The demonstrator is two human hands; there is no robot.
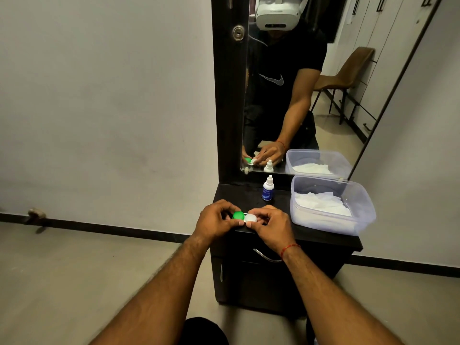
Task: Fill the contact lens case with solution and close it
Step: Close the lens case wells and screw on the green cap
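Case (245, 217) held at the bench's (249, 194) front edge, both caps on.
Left grip (215, 219) pinches the green cap (238, 215), right grip (270, 224) pinches the white cap (251, 217). Looks like cap-twisting, so keep the case level, turn one cap, brace the other. Bottle (268, 189) stands behind.

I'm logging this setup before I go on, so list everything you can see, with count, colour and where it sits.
contact lens case: one, green cap and white cap, front edge of the cabinet top
solution bottle: one, white with blue label, upright behind the case
plastic container: one, clear, right side of the cabinet top
tissue: white, count unclear, inside the container
cabinet: one, dark, against the wall
mirror: one, above the cabinet
left hand: grips the green end of the case
right hand: pinches the white end
red thread: one, on the right wrist
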